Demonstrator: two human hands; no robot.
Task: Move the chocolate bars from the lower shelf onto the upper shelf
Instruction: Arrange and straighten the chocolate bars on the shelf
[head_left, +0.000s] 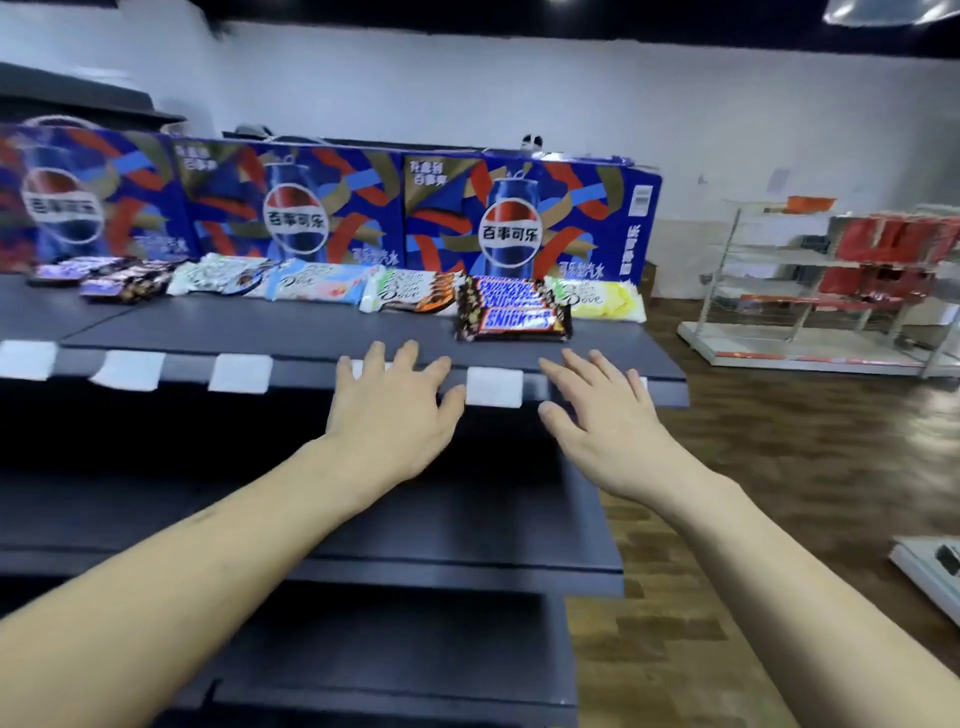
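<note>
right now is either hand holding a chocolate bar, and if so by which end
Nothing is held. The left hand and right hand are both open with fingers spread, near the upper shelf's front edge. The Snickers bars lie untouched on the shelf.

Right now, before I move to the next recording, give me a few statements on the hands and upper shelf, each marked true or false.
1. Both hands are empty, fingers spread. True: the left hand and right hand hold nothing.
2. The Snickers bars lie on the upper shelf. True.
3. The left hand grips a Dove bar. False: the Dove bars lie untouched farther back.
4. Pepsi cartons stand behind the chocolate. True.
5. The Snickers bars sit at the shelf's far left end. False: they are near its right end.
</note>
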